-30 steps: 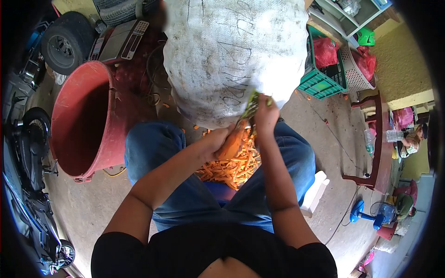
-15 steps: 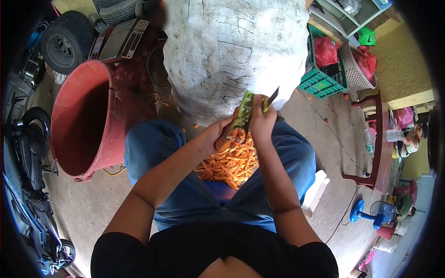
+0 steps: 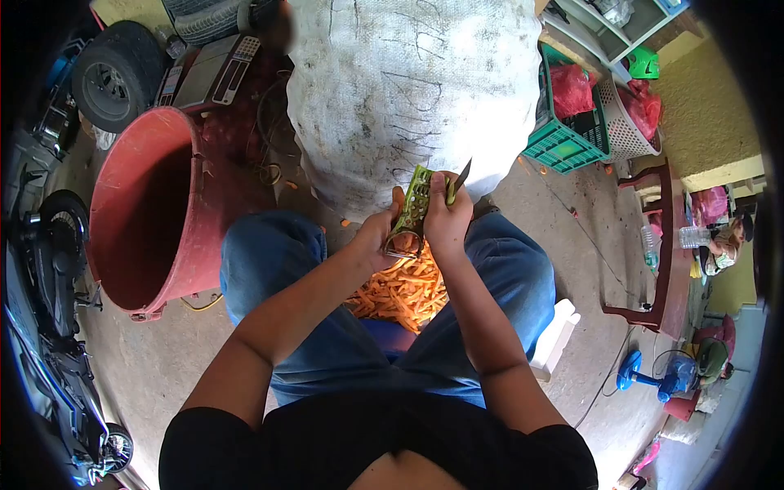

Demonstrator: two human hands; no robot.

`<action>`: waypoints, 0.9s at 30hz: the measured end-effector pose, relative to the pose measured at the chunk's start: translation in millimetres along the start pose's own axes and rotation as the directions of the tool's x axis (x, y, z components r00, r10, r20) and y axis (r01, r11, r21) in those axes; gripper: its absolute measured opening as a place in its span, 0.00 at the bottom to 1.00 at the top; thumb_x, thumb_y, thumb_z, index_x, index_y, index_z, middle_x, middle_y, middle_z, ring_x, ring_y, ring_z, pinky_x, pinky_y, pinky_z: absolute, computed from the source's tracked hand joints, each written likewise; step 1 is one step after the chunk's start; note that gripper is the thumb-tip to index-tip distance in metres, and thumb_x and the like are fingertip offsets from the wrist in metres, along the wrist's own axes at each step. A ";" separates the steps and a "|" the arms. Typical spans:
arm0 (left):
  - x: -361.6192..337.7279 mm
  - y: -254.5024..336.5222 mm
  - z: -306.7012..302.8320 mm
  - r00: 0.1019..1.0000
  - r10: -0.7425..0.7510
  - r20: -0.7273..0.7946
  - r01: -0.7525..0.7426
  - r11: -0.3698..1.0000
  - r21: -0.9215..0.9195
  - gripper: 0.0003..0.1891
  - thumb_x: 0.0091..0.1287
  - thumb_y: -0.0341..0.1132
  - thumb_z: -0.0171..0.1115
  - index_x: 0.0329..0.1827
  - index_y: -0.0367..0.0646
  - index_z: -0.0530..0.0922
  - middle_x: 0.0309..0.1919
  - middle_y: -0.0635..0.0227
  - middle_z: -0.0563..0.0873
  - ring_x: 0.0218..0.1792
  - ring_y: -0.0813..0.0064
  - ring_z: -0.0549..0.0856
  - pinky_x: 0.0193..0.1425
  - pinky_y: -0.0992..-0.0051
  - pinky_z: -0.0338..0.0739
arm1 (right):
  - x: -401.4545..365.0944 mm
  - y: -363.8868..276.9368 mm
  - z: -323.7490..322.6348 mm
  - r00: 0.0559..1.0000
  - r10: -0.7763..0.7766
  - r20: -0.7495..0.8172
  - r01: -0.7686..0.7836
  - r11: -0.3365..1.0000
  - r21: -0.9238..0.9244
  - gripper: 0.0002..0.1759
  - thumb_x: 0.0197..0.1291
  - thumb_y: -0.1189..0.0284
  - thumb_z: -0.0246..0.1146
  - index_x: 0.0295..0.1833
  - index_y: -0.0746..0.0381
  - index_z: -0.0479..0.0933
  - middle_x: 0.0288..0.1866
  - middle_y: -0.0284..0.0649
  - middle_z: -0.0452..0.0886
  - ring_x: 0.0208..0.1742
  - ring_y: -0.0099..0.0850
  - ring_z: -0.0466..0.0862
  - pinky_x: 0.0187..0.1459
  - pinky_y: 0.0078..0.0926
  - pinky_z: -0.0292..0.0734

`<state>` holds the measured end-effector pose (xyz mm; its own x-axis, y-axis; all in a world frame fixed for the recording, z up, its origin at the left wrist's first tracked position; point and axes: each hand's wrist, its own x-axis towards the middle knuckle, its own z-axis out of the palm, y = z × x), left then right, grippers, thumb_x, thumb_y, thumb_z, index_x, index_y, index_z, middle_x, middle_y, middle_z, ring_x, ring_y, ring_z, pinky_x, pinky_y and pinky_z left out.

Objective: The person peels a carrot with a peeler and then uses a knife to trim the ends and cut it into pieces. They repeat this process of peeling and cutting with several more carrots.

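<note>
- The red bucket on the left looks bare inside.
- The left hand is closed around a carrot, mostly hidden, above the knees.
- The right hand clasps a green peeler against it.
- Peelings are heaped below, so much seems to be peeled already.
- The sack beyond bulges.

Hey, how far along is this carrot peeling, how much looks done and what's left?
Done: a heap of orange peelings lies between the knees. In hand: the left hand grips a carrot, and the right hand holds a green peeler against it. Left: hard to tell; the big white sack ahead bulges full, contents hidden.
</note>
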<state>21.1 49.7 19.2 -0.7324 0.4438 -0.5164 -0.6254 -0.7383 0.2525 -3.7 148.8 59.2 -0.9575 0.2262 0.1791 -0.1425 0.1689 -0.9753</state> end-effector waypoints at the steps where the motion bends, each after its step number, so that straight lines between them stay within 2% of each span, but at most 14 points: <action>1: 0.4 -0.6 -0.1 1.000 -0.001 0.000 0.001 1.000 0.000 0.12 0.65 0.37 0.39 0.41 0.41 0.70 0.30 0.65 0.78 0.29 0.74 0.79 0.31 0.73 0.75 | 0.3 -0.9 -1.8 1.000 -0.014 0.026 0.016 0.997 -0.071 0.12 0.59 0.69 0.51 0.31 0.69 0.71 0.18 0.39 0.72 0.20 0.23 0.69 0.24 0.22 0.66; 4: 7.7 -1.6 -14.1 0.999 0.049 -0.019 -0.049 0.999 0.008 0.13 0.66 0.39 0.38 0.43 0.42 0.69 0.31 0.65 0.78 0.30 0.74 0.79 0.31 0.74 0.75 | 3.0 2.7 -3.6 0.999 -0.025 0.025 0.029 0.985 -0.172 0.13 0.59 0.68 0.51 0.32 0.69 0.71 0.19 0.36 0.72 0.22 0.20 0.70 0.26 0.20 0.67; 6: 21.9 1.7 -44.9 0.863 -0.028 0.505 -0.015 0.997 0.081 0.15 0.67 0.42 0.37 0.43 0.43 0.69 0.32 0.66 0.77 0.30 0.74 0.78 0.31 0.74 0.75 | 8.7 5.4 -5.0 1.000 -0.027 -0.002 0.026 0.979 -0.203 0.13 0.58 0.69 0.51 0.31 0.69 0.72 0.19 0.37 0.72 0.21 0.20 0.70 0.25 0.21 0.66; 7: 12.4 2.1 -28.9 0.863 -0.028 0.505 -0.015 0.997 0.081 0.15 0.67 0.42 0.37 0.43 0.43 0.69 0.32 0.66 0.77 0.30 0.74 0.78 0.31 0.74 0.75 | 13.7 6.5 -7.3 0.998 -0.042 -0.051 0.030 0.977 -0.213 0.12 0.58 0.70 0.52 0.30 0.69 0.71 0.18 0.41 0.72 0.19 0.24 0.70 0.23 0.24 0.66; 9: -10.9 -3.6 3.5 0.987 -0.132 0.087 0.107 0.963 0.245 0.18 0.67 0.44 0.34 0.44 0.42 0.68 0.33 0.66 0.76 0.30 0.75 0.77 0.31 0.75 0.74 | 29.0 21.1 -13.7 0.986 -0.057 -0.159 0.022 0.976 -0.216 0.12 0.58 0.69 0.51 0.30 0.69 0.71 0.16 0.46 0.71 0.16 0.28 0.69 0.21 0.27 0.65; 11: -25.7 -0.8 14.0 0.965 -0.181 0.190 0.124 0.953 0.275 0.19 0.67 0.45 0.34 0.47 0.41 0.68 0.33 0.67 0.76 0.32 0.77 0.77 0.35 0.76 0.74 | 43.0 21.4 -27.5 0.979 0.004 -0.205 -0.060 0.962 -0.267 0.14 0.58 0.68 0.51 0.31 0.70 0.71 0.18 0.44 0.72 0.18 0.27 0.69 0.23 0.26 0.65; 13: -38.3 4.0 30.7 0.985 -0.174 -0.016 0.158 0.848 0.506 0.20 0.67 0.45 0.35 0.49 0.40 0.67 0.34 0.67 0.76 0.35 0.77 0.77 0.39 0.76 0.74 | 52.3 21.1 -37.0 0.976 0.037 -0.214 -0.088 0.968 -0.236 0.14 0.58 0.67 0.52 0.32 0.70 0.72 0.20 0.42 0.74 0.22 0.25 0.70 0.27 0.24 0.66; 17: -37.4 15.7 23.8 0.965 -0.252 0.073 0.168 0.808 0.564 0.20 0.67 0.46 0.37 0.48 0.39 0.67 0.35 0.67 0.76 0.36 0.78 0.77 0.41 0.76 0.74 | 59.3 30.0 -36.0 0.965 -0.009 -0.262 -0.021 0.993 -0.113 0.14 0.58 0.68 0.52 0.34 0.70 0.72 0.21 0.40 0.74 0.23 0.23 0.69 0.28 0.24 0.66; 18: -39.9 16.7 22.5 0.951 -0.296 0.093 0.182 0.774 0.606 0.20 0.66 0.47 0.38 0.47 0.39 0.67 0.35 0.66 0.76 0.35 0.78 0.77 0.41 0.76 0.74 | 62.3 28.6 -34.6 0.943 -0.064 -0.328 0.036 0.995 -0.091 0.15 0.57 0.68 0.52 0.27 0.70 0.71 0.16 0.30 0.67 0.20 0.17 0.62 0.21 0.21 0.59; 21: -39.4 2.4 8.5 0.895 -0.397 0.201 0.200 0.762 0.616 0.21 0.65 0.48 0.40 0.47 0.39 0.66 0.34 0.65 0.76 0.34 0.77 0.77 0.40 0.77 0.74 | 85.6 47.7 -63.6 0.909 0.017 -0.416 -0.120 0.967 -0.224 0.13 0.57 0.69 0.52 0.29 0.68 0.73 0.19 0.30 0.70 0.20 0.17 0.64 0.21 0.20 0.59; 22: -39.2 0.1 7.7 0.847 -0.444 0.292 0.208 0.783 0.586 0.21 0.65 0.49 0.41 0.47 0.39 0.66 0.34 0.65 0.76 0.33 0.77 0.77 0.40 0.77 0.74 | 92.5 53.5 -65.6 0.875 0.055 -0.481 -0.081 0.996 -0.032 0.15 0.57 0.70 0.52 0.20 0.67 0.68 0.11 0.32 0.64 0.15 0.19 0.60 0.17 0.23 0.56; 23: -38.8 1.8 10.6 0.846 -0.446 0.291 0.211 0.783 0.586 0.21 0.65 0.49 0.41 0.47 0.39 0.66 0.34 0.65 0.76 0.33 0.77 0.77 0.40 0.77 0.74 | 92.0 59.8 -67.8 0.874 0.057 -0.483 -0.083 0.996 -0.033 0.15 0.57 0.70 0.52 0.20 0.67 0.68 0.11 0.32 0.64 0.15 0.19 0.60 0.17 0.23 0.56; 25: -40.5 11.2 29.8 0.984 -0.167 0.058 0.115 0.853 0.509 0.21 0.64 0.48 0.42 0.47 0.39 0.65 0.32 0.66 0.75 0.32 0.77 0.76 0.37 0.77 0.73 | 81.4 45.5 -62.5 0.904 0.047 -0.426 -0.039 0.999 0.026 0.16 0.57 0.70 0.52 0.20 0.67 0.67 0.11 0.30 0.63 0.14 0.19 0.59 0.17 0.22 0.54; 27: -22.7 12.0 14.3 0.998 -0.068 0.018 0.049 0.854 0.519 0.19 0.64 0.48 0.43 0.44 0.40 0.66 0.31 0.67 0.75 0.30 0.78 0.76 0.32 0.79 0.73 | 64.5 32.4 -51.4 0.949 0.066 -0.307 -0.061 0.998 0.026 0.15 0.58 0.67 0.52 0.24 0.68 0.71 0.14 0.29 0.64 0.17 0.16 0.58 0.17 0.19 0.52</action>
<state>26.4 38.0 45.7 -0.6929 0.5019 -0.5177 -0.7093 -0.3451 0.6147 -57.2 218.1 45.8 -0.8414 0.5205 0.1454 -0.0904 0.1297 -0.9874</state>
